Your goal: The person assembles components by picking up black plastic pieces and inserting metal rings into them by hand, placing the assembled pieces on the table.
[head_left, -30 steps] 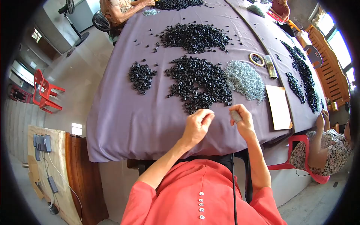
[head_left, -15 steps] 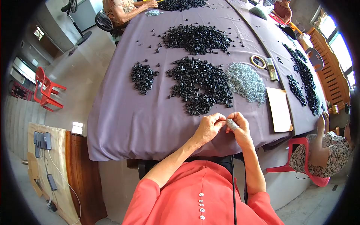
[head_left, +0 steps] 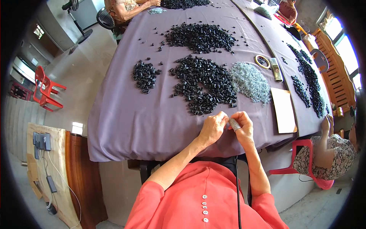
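The purple tablecloth [head_left: 126,126] spreads out in front of me, its edge hanging near my lap, and a slatted wooden bench [head_left: 337,78] stands beyond its right side. A person in a flowered garment [head_left: 337,152] sits at that side, and a red plastic chair [head_left: 47,100] stands on the floor well off to my left. My own red top [head_left: 190,191] carries a column of pale buttons. On the cloth, the near heap of short black plastic pieces [head_left: 190,76] lies just beyond my hands, with the far black heap [head_left: 200,36] behind it. A mound of small clear pieces [head_left: 249,82] touches the near heap's right side; a cardboard sheet [head_left: 283,110] lies to the right of that mound, and a smaller black heap [head_left: 145,76] sits apart on the left. My left hand [head_left: 212,129] and right hand [head_left: 244,128] come close together over the cloth's near edge, thumbs and fingers bent inward; I cannot tell whether the tips are clamped on some small piece. A narrow packet [head_left: 276,70] lies beside a tape ring [head_left: 256,60] with black pieces inside it. A pale grey wrap [head_left: 235,124] covers one digit of my right hand.
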A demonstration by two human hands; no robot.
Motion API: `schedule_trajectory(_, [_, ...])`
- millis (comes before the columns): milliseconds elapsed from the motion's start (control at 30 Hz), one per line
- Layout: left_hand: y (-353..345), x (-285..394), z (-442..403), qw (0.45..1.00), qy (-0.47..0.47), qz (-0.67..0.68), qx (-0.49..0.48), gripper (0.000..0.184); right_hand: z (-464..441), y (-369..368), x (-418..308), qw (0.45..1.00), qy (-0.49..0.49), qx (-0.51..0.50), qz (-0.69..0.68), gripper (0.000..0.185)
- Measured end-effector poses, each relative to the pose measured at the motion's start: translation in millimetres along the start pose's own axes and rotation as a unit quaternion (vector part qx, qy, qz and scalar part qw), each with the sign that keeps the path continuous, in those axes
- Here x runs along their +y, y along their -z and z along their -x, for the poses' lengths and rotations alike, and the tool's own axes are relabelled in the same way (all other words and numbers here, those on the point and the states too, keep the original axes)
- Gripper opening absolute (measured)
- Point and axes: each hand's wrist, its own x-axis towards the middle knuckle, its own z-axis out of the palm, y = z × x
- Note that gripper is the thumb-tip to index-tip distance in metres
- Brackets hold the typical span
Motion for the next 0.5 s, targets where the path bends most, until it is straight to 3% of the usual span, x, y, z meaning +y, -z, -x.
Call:
schedule_trajectory(233, [-0.1,2.3,-1.3,0.998,0.007,0.034,0.043,0.015,-0.5,-1.8,3.3,1.000,0.004,-0.014,0.019,0.015])
schedule_trajectory(333, [2.9,5.1,-2.2,0.991,0.085,0.101,0.023,0.016,-8.7,7.2,2.1,0.997,0.023,0.006,0.080,0.013])
schedule_trajectory(500, [-16.3,7.7,-22.9,0.998,0.036,0.048,0.034,0.017,-22.7,23.6,1.0,0.994,0.038,0.085,0.052,0.012])
